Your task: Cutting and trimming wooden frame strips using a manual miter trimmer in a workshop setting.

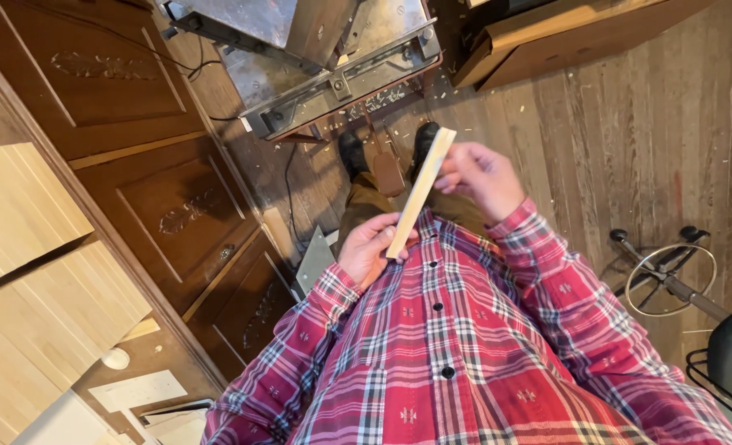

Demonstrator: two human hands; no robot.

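A thin pale wooden strip is held at both ends in front of my red plaid shirt. My left hand grips its lower end against the palm. My right hand pinches its upper end with the fingers. The strip slants up and to the right, above my legs and two black shoes on the plank floor.
A grey metal machine stands just ahead of my feet, with wood chips around its base. A dark carved wooden cabinet runs along the left, light planks beside it. A stool with a metal ring stands at the right.
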